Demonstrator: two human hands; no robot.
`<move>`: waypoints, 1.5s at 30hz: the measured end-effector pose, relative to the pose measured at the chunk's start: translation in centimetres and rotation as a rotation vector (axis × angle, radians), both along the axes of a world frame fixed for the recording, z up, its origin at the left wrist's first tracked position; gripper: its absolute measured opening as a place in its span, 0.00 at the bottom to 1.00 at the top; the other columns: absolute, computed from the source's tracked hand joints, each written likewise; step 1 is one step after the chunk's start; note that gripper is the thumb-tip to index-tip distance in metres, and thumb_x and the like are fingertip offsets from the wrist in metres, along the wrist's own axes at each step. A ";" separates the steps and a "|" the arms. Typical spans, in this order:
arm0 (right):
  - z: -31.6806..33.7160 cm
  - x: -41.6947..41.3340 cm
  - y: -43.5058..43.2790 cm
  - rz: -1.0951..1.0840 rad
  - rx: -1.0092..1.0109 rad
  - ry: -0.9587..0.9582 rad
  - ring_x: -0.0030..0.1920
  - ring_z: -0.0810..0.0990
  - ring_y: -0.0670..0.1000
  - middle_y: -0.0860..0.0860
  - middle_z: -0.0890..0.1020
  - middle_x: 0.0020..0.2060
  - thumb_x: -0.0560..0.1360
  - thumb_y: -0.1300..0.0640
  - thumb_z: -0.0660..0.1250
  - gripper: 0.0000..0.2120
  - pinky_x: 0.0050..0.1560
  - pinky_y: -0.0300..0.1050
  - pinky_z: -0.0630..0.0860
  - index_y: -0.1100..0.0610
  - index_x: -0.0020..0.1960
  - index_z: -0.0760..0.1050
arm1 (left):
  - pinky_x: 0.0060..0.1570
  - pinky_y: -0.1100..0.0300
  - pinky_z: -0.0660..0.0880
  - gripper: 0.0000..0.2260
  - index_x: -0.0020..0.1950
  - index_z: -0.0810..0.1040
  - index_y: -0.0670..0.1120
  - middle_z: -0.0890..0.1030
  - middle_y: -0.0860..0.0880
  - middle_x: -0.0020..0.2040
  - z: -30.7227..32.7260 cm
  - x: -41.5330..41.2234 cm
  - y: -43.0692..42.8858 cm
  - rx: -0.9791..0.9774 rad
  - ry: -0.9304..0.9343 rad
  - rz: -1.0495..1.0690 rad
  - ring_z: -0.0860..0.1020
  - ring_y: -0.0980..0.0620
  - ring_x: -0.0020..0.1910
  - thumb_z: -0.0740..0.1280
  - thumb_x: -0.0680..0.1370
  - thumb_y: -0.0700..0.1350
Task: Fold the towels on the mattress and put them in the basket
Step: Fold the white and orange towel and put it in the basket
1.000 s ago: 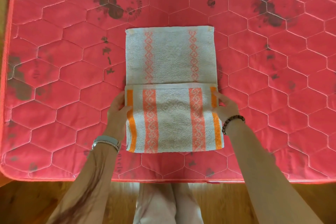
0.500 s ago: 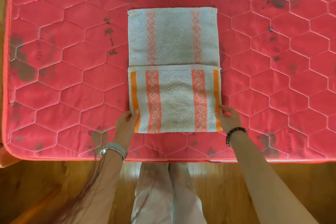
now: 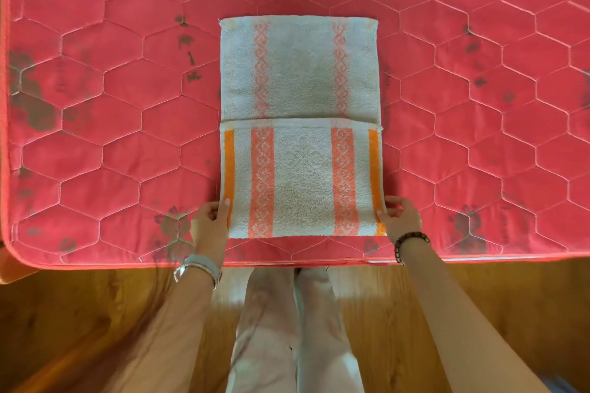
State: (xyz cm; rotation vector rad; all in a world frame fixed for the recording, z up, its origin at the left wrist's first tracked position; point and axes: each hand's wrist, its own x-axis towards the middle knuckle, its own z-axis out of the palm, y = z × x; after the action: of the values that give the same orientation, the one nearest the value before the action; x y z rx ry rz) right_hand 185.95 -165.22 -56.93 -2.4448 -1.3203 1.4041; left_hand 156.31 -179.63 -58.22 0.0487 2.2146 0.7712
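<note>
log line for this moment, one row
stage: towel part-folded on mattress | left hand: grips towel's near left corner | right hand: grips near right corner | basket: not in view

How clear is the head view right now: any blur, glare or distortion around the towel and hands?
Head view: towel, left hand and right hand sharp; forearms low in frame smeared; mattress edge bowed by the wide-angle lens; even light, no glare on the towel.

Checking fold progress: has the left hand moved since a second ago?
Yes. The left hand slid toward the near edge of the pink quilted mattress, down the side of the white orange-striped towel to its near corner.
</note>
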 end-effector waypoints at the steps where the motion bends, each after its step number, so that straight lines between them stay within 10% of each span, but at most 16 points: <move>1: 0.0 0.1 -0.4 0.011 -0.001 -0.013 0.42 0.78 0.53 0.51 0.79 0.38 0.75 0.63 0.70 0.14 0.44 0.46 0.73 0.58 0.59 0.74 | 0.34 0.62 0.71 0.09 0.49 0.78 0.44 0.78 0.49 0.36 0.0 0.2 -0.2 -0.009 0.001 0.012 0.74 0.51 0.35 0.67 0.80 0.50; 10: 0.7 1.2 -3.4 0.093 0.006 -0.112 0.46 0.79 0.54 0.55 0.82 0.46 0.70 0.59 0.75 0.15 0.48 0.43 0.72 0.61 0.54 0.77 | 0.53 0.51 0.77 0.14 0.58 0.79 0.42 0.82 0.46 0.50 0.6 0.5 -2.3 -0.164 0.048 -0.010 0.80 0.45 0.50 0.73 0.76 0.47; 23: 0.2 4.5 -6.0 0.093 -0.194 -0.066 0.55 0.82 0.59 0.57 0.84 0.51 0.75 0.52 0.71 0.08 0.61 0.56 0.76 0.55 0.48 0.76 | 0.55 0.47 0.79 0.10 0.54 0.77 0.40 0.83 0.41 0.50 0.9 0.3 -6.5 -0.167 -0.171 -0.084 0.83 0.41 0.52 0.71 0.78 0.44; 31: 4.7 2.9 -3.5 -0.159 -0.053 0.218 0.46 0.83 0.56 0.57 0.83 0.45 0.77 0.60 0.69 0.09 0.52 0.52 0.81 0.59 0.55 0.73 | 0.34 0.67 0.77 0.05 0.55 0.75 0.42 0.79 0.45 0.42 5.3 0.4 -2.2 0.155 -0.220 0.096 0.76 0.52 0.36 0.62 0.82 0.35; 36: 8.2 0.2 1.8 -0.155 0.062 0.367 0.38 0.82 0.48 0.55 0.83 0.41 0.77 0.68 0.65 0.07 0.40 0.33 0.80 0.59 0.50 0.79 | 0.45 0.69 0.80 0.11 0.58 0.82 0.41 0.84 0.46 0.44 7.8 -1.8 2.5 0.252 -0.188 0.035 0.82 0.57 0.40 0.63 0.80 0.35; 45: 9.4 -1.5 7.7 0.111 0.255 0.255 0.41 0.82 0.39 0.49 0.84 0.43 0.72 0.69 0.70 0.15 0.50 0.36 0.79 0.51 0.51 0.82 | 0.40 0.77 0.74 0.12 0.56 0.81 0.45 0.83 0.54 0.40 10.5 -4.9 6.8 0.315 0.012 -0.198 0.80 0.67 0.36 0.71 0.75 0.33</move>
State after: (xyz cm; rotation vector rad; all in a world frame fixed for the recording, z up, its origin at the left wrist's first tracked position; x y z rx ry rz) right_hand 184.47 -157.51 -47.49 -1.9877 -1.4869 1.4123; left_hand 151.37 -172.80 -47.74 0.4221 2.0419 1.0005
